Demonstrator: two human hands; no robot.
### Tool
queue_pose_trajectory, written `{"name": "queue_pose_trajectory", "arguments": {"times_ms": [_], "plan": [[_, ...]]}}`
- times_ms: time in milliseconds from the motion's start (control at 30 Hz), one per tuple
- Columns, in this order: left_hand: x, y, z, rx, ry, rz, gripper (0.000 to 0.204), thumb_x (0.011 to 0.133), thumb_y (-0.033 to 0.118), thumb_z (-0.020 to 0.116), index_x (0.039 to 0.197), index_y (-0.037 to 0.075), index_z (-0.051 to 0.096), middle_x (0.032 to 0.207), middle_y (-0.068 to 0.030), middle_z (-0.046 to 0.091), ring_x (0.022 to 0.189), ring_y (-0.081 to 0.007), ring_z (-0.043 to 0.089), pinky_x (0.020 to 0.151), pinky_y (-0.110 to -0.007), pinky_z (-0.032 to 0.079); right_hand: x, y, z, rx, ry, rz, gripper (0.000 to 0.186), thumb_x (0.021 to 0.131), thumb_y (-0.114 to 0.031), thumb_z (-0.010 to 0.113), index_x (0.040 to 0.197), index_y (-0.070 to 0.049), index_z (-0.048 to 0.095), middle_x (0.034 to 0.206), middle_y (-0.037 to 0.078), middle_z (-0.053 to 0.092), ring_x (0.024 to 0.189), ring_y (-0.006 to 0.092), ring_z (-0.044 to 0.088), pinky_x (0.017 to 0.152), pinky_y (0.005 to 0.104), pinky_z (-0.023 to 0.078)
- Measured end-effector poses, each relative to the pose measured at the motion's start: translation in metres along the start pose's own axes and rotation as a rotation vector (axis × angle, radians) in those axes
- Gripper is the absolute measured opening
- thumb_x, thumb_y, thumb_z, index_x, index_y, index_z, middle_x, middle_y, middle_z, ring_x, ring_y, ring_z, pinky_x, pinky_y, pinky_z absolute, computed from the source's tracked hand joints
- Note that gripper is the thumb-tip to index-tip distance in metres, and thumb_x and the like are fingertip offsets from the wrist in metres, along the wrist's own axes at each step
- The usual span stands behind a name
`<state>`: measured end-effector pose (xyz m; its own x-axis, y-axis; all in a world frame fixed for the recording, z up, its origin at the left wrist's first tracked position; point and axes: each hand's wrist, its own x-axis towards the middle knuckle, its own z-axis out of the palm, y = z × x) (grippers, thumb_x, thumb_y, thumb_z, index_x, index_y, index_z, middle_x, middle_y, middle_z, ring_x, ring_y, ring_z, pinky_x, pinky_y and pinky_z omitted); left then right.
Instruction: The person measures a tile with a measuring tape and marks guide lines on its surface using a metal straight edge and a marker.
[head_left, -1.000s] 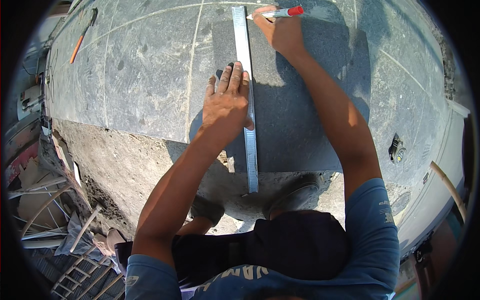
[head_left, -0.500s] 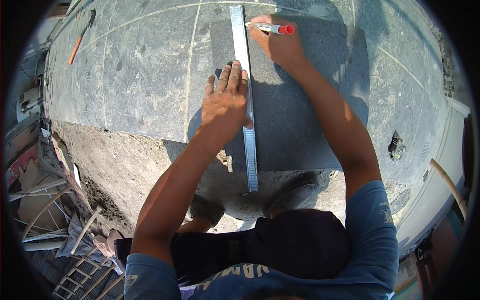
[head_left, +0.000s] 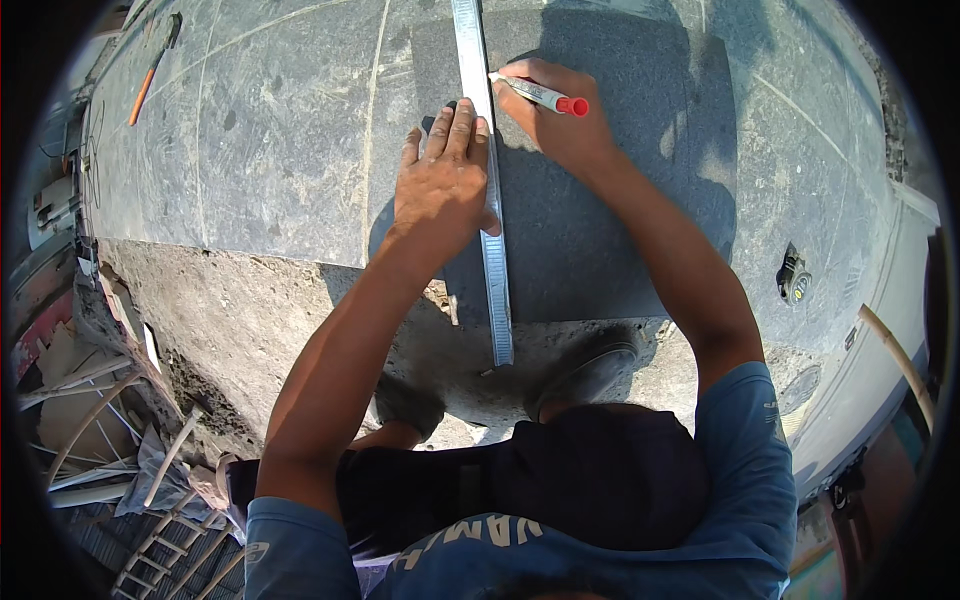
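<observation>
A long, narrow metal strip (head_left: 497,290) lies lengthwise across a dark grey tile (head_left: 600,265), its near end reaching past the tile's front edge. My left hand (head_left: 445,185) presses flat on the strip and the tile beside it, fingers stretched forward. Close to the strip's right side, my right hand (head_left: 560,120) grips a white marker (head_left: 535,93) with a red end. The marker's tip meets the tile along the strip's edge. Any drawn line is too faint to make out.
Larger grey slabs (head_left: 290,130) spread under and around the tile. An orange-handled tool (head_left: 145,90) lies far left. A tape measure (head_left: 795,280) rests at the right. Wooden sticks and a ladder (head_left: 165,545) are at the lower left; a pole (head_left: 895,365) stands out at right.
My right hand has drawn the marker nearer to me along the strip's right edge. My left hand still presses on the strip. The whole view has shifted slightly.
</observation>
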<state>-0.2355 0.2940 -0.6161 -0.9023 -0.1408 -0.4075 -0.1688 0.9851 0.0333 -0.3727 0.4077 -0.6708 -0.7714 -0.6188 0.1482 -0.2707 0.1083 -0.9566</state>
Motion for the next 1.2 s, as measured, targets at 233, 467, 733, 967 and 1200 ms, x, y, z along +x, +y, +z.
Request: {"name": "queue_pose_trajectory", "arguments": {"times_ms": [233, 467, 733, 967, 1200], "plan": [[0.000, 0.001, 0.003, -0.017, 0.017, -0.002, 0.116, 0.059, 0.038, 0.092, 0.154, 0.008, 0.033, 0.163, -0.0120, 0.025, 0.151, -0.0268, 0.025, 0.122, -0.050, 0.025, -0.041, -0.003, 0.001, -0.089, -0.054, -0.059, 0.023, 0.087, -0.022, 0.072, 0.099, -0.003, 0.068, 0.084, 0.014, 0.069, 0.075, 0.0289, 0.068, 0.067, 0.0364, 0.052], [0.001, 0.000, 0.005, 0.009, 0.035, -0.006, 0.113, 0.061, 0.038, 0.092, 0.153, 0.009, 0.034, 0.163, -0.0113, 0.026, 0.151, -0.0261, 0.026, 0.122, -0.048, 0.027, -0.084, -0.018, -0.001, -0.193, -0.112, -0.109, 0.020, 0.085, -0.018, 0.073, 0.097, -0.004, 0.065, 0.083, 0.014, 0.068, 0.077, 0.0333, 0.067, 0.068, 0.0416, 0.052], [0.000, -0.001, 0.011, 0.036, 0.063, -0.005, 0.112, 0.062, 0.044, 0.090, 0.153, 0.010, 0.035, 0.163, -0.0102, 0.028, 0.150, -0.0250, 0.027, 0.122, -0.046, 0.027, -0.141, -0.027, 0.004, -0.255, -0.154, -0.121, 0.029, 0.080, -0.015, 0.077, 0.104, -0.002, 0.067, 0.089, 0.016, 0.070, 0.081, 0.0339, 0.068, 0.071, 0.0411, 0.054], [-0.001, -0.001, 0.012, 0.084, 0.109, 0.010, 0.113, 0.060, 0.046, 0.091, 0.152, 0.009, 0.038, 0.161, -0.0105, 0.032, 0.150, -0.0251, 0.028, 0.122, -0.046, 0.027, -0.187, -0.053, -0.002, -0.356, -0.301, -0.063, 0.030, 0.082, -0.015, 0.075, 0.106, 0.000, 0.066, 0.083, 0.014, 0.067, 0.079, 0.0300, 0.066, 0.070, 0.0400, 0.054], [0.006, -0.015, 0.040, 0.114, 0.331, 0.078, 0.084, 0.072, 0.034, 0.085, 0.140, 0.000, 0.049, 0.151, -0.0216, 0.043, 0.142, -0.0331, 0.039, 0.118, -0.044, 0.033, -0.237, -0.056, 0.000, -0.335, -0.412, -0.080, 0.030, 0.082, -0.013, 0.075, 0.108, -0.001, 0.066, 0.081, 0.011, 0.066, 0.076, 0.0273, 0.065, 0.068, 0.0385, 0.054]]}}
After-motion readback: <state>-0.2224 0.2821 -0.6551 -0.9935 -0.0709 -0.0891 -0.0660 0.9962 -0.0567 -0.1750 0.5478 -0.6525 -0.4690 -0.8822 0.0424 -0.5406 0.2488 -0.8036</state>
